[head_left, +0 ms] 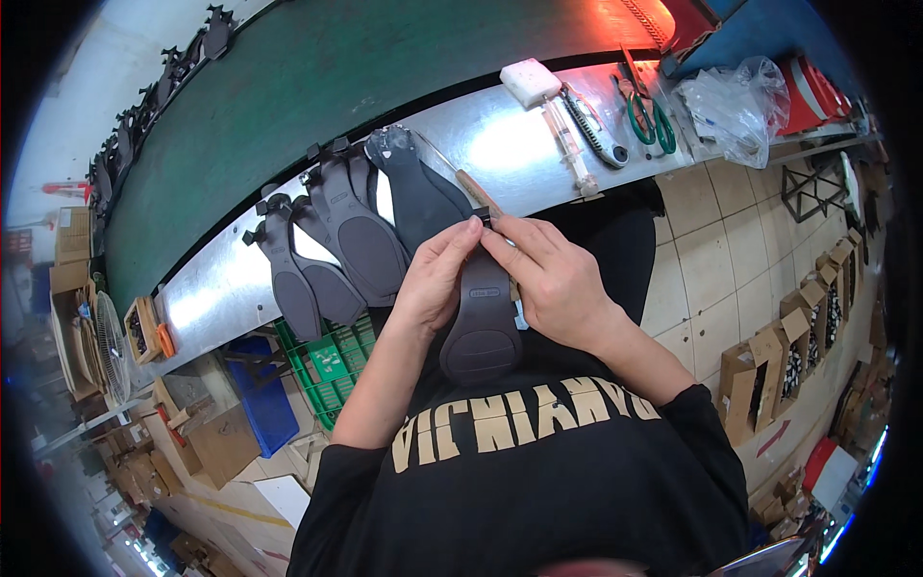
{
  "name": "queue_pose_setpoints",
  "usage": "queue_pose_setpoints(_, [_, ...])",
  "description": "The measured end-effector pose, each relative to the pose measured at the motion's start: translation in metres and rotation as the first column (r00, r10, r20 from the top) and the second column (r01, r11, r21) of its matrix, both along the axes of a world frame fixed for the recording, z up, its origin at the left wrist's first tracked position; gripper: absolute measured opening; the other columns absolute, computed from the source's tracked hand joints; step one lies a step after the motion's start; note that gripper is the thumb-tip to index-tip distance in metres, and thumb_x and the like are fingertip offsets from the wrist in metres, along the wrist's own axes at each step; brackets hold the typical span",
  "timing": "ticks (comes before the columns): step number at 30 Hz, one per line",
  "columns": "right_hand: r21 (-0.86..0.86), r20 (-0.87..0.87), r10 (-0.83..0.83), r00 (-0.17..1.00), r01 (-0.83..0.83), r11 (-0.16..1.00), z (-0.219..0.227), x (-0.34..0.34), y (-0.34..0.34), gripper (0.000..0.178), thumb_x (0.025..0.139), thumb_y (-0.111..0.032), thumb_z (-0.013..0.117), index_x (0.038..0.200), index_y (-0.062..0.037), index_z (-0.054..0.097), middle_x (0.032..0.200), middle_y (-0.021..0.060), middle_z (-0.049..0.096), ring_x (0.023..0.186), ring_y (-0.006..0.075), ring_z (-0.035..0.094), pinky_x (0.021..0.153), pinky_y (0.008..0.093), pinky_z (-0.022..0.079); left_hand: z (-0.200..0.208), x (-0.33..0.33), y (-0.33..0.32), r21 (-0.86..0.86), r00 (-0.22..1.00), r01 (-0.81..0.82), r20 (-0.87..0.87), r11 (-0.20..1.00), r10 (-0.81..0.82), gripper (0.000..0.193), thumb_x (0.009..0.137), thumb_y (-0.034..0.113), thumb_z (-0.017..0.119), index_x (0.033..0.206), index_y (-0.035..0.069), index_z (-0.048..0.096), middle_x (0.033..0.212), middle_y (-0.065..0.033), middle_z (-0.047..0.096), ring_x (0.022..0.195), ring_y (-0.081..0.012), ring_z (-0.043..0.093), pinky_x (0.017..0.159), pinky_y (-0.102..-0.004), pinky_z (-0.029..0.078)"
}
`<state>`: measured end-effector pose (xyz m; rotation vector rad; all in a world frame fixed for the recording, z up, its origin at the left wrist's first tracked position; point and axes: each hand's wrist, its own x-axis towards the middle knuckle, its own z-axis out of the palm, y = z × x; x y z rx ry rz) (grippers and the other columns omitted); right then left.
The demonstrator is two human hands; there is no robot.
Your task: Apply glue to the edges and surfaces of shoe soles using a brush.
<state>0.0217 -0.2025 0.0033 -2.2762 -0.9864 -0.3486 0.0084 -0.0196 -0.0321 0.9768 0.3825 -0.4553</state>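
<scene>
Left hand [437,274] and right hand [550,277], in the head view, together grasped the upper end of a dark sole [481,327], which was held at the near edge of the metal counter [505,144]. Similar soles [368,248] lay overhanging that edge, left of the counter's middle; on the counter's right half lay a white block [530,83] and green-handled scissors [642,120].
</scene>
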Motion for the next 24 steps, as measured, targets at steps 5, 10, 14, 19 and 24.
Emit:
queue_pose_setpoints(5, [0.077, -0.046, 0.045, 0.998, -0.042, 0.996, 0.003, 0.001, 0.005, 0.046, 0.072, 0.006, 0.060, 0.117, 0.0003, 0.064, 0.114, 0.0138, 0.060, 0.099, 0.0299, 0.063, 0.081, 0.0346, 0.054, -0.014, -0.001, 0.009, -0.058, 0.999, -0.042, -0.005, 0.997, 0.042, 0.032, 0.098, 0.030, 0.061, 0.115, 0.003, 0.066, 0.101, -0.0058, 0.070, 0.092, -0.0124, 0.065, 0.083, -0.0271, 0.054])
queue_pose_setpoints(10, [0.450, -0.271, 0.199, 0.942, -0.059, 0.891, 0.009, 0.007, -0.006, 0.039, 0.076, 0.011, 0.053, 0.111, -0.0011, 0.068, 0.112, 0.0152, 0.062, 0.097, 0.0311, 0.064, 0.083, 0.0331, 0.052, -0.028, 0.000, 0.019, -0.352, 0.998, -0.021, 0.043, 0.936, 0.039, 0.039, 0.095, 0.036, 0.060, 0.116, 0.004, 0.063, 0.111, -0.0111, 0.069, 0.099, -0.0223, 0.068, 0.081, -0.0338, 0.057])
queue_pose_setpoints(14, [0.350, -0.131, -0.217, 0.967, 0.250, 0.903, -0.002, 0.037, -0.025, 0.034, 0.081, 0.009, 0.053, 0.109, -0.0020, 0.068, 0.110, 0.0168, 0.064, 0.095, 0.0328, 0.063, 0.084, 0.0364, 0.050, -0.030, 0.003, 0.023, -0.520, 0.986, 0.034, 0.156, 0.854, 0.055, 0.041, 0.093, 0.038, 0.059, 0.118, 0.006, 0.061, 0.120, -0.0150, 0.067, 0.105, -0.0318, 0.066, 0.083, -0.0355, 0.057])
queue_pose_setpoints(19, [0.017, 0.019, -0.449, 0.893, 0.449, 0.893, -0.051, 0.072, -0.052, 0.036, 0.083, -0.004, 0.061, 0.119, -0.0054, 0.064, 0.110, 0.0162, 0.061, 0.096, 0.0350, 0.057, 0.081, 0.0423, 0.049, -0.029, 0.004, 0.022, -0.623, 0.970, 0.133, 0.243, 0.771, 0.029, 0.039, 0.097, 0.034, 0.049, 0.122, 0.007, 0.061, 0.133, -0.0196, 0.059, 0.114, -0.0403, 0.061, 0.085, -0.0415, 0.058])
queue_pose_setpoints(24, [-0.061, 0.038, -0.502, 0.864, 0.503, 0.862, -0.079, 0.076, -0.045, 0.046, 0.081, -0.014, 0.070, 0.125, -0.0073, 0.059, 0.118, 0.0185, 0.054, 0.099, 0.0376, 0.055, 0.082, 0.0450, 0.050, -0.009, 0.000, 0.024, -0.535, 0.971, 0.125, 0.238, 0.836, 0.006, 0.038, 0.098, 0.034, 0.048, 0.120, 0.007, 0.059, 0.139, -0.0194, 0.054, 0.118, -0.0391, 0.059, 0.088, -0.0429, 0.057])
